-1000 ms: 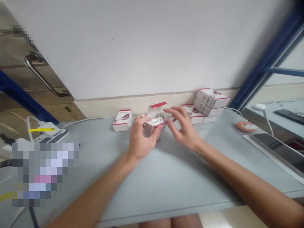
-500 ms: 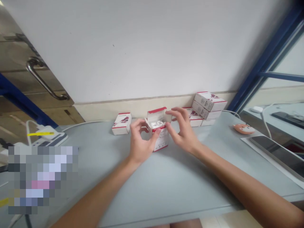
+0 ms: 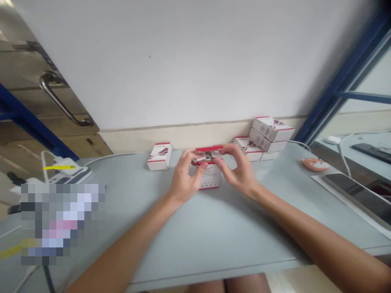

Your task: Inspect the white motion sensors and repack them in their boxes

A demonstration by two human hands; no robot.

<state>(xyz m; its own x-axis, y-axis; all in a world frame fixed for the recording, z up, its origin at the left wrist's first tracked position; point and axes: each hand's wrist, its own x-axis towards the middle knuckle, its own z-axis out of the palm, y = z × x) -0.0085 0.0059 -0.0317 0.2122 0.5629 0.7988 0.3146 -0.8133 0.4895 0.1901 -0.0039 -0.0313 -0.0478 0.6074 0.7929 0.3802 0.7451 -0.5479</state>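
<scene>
A small white and red carton [image 3: 210, 179] stands upright on the grey-blue table [image 3: 189, 240], its red-edged top flap [image 3: 209, 149] tilted forward over the opening. My left hand [image 3: 185, 177] grips the carton's left side, thumb on the front near the top edge. On the right side, my right hand [image 3: 240, 169] has its thumb at the front top edge and its fingers behind the flap. Both hands are closed around the carton's top. The contents are mostly hidden under the flap.
A similar carton [image 3: 160, 156] lies to the left near the wall. Several more cartons [image 3: 269, 134] are stacked at the back right. Further right are an orange animal-shaped object [image 3: 315, 164] and a dark flat device [image 3: 360, 195]. A power strip [image 3: 71, 176] with cables sits left.
The carton's top flap has come down from standing up to leaning over the opening. My right hand has closed in on the carton, and the whole view has shifted slightly.
</scene>
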